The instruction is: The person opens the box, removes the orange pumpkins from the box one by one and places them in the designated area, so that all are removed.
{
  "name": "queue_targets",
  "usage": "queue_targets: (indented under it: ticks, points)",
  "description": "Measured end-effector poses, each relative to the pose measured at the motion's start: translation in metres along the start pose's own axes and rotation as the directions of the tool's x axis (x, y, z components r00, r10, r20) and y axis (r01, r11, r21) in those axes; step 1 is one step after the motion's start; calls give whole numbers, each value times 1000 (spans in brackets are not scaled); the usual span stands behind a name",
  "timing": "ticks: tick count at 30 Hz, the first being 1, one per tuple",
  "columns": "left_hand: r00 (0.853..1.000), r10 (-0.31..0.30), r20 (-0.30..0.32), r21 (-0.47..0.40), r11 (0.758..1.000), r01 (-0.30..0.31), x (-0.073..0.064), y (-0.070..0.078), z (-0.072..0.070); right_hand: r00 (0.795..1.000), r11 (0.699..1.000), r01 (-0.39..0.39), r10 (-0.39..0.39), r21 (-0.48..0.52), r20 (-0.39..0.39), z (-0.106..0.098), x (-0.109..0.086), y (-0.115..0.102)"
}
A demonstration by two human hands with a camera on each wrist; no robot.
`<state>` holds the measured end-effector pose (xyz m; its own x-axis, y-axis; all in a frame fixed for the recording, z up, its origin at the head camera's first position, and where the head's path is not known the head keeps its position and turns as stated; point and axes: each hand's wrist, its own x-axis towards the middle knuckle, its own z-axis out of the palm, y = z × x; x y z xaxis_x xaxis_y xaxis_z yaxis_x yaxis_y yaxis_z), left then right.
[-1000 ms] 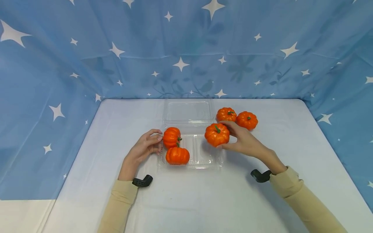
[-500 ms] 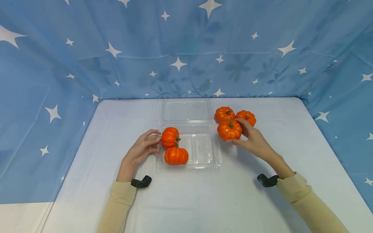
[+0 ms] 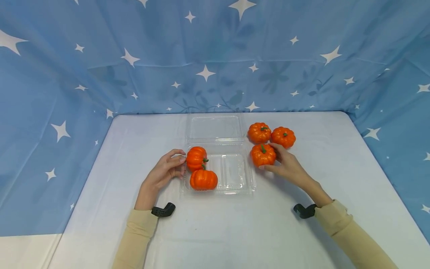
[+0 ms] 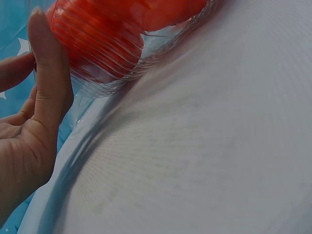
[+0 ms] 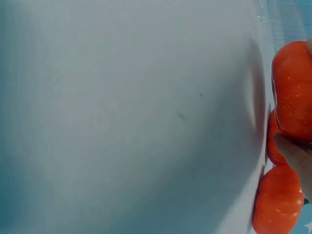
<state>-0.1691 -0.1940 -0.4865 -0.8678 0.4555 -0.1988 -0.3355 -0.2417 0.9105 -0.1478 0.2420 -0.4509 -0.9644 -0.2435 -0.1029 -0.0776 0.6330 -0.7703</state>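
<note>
My right hand (image 3: 289, 167) grips a small orange pumpkin (image 3: 261, 157) with a green stem, thumb and fingers on either side. That pumpkin is just right of a clear plastic clamshell container (image 3: 235, 168), overlapping its right rim in the head view. Inside the container's left half lie two more pumpkins, one at the back (image 3: 196, 158) and one in front (image 3: 203, 181), both tipped on their sides. At the left edge, my left hand (image 3: 162, 172) pinches the container's rim between thumb and finger; the left wrist view shows its thumb (image 4: 46, 53) against the ribbed wall.
The container's lid (image 3: 215, 127) lies folded back, away from me. Two loose pumpkins, one (image 3: 259, 132) nearer the lid and another (image 3: 283, 137) to its right, sit behind my right hand. A blue star-patterned curtain (image 3: 151, 74) borders the white table (image 3: 208, 231).
My right hand has carried its pumpkin rightward from over the container to beside it, then slightly toward me. The left hand stays at the rim.
</note>
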Motion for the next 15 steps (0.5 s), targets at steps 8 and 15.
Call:
queue_targets:
  ticks: [8, 15]
  points:
    - [1000, 0, 12, -7, 1000, 0, 1, 0, 0, 999, 999, -39, 39, -15, 20, 5, 9, 4]
    - [1000, 9, 13, -10, 1000, -9, 0, 0, 0, 999, 995, -41, 41, -86, 1, 9, 14, 2]
